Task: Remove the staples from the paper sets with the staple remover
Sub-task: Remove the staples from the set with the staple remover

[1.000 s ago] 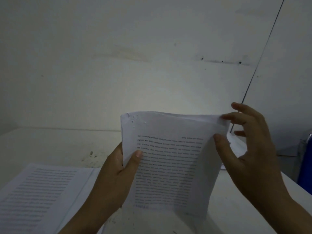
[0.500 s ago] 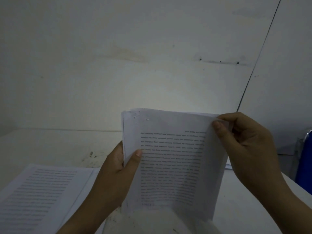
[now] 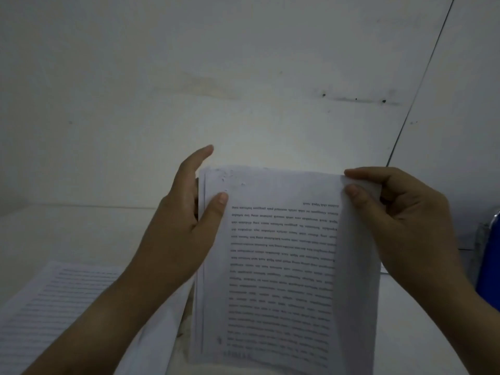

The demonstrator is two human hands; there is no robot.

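I hold a paper set [image 3: 281,261] of printed pages upright in front of me, text upside down. My left hand [image 3: 186,226] grips its left edge, thumb on the front page near the top left corner, fingers behind, index finger stretched up. That corner [image 3: 230,180] shows small punctures; no staple is visible there. My right hand [image 3: 400,220] pinches the top right corner, where the front sheet curls back. No staple remover is in view.
A second printed paper set [image 3: 54,309] lies flat on the white table [image 3: 81,231] at the lower left. A blue object [image 3: 489,263] stands at the right edge. A white wall rises close behind the table.
My left hand has slid up the left edge to the top corner. My right hand went from open beside the sheets to pinching the top right corner. The papers came closer.
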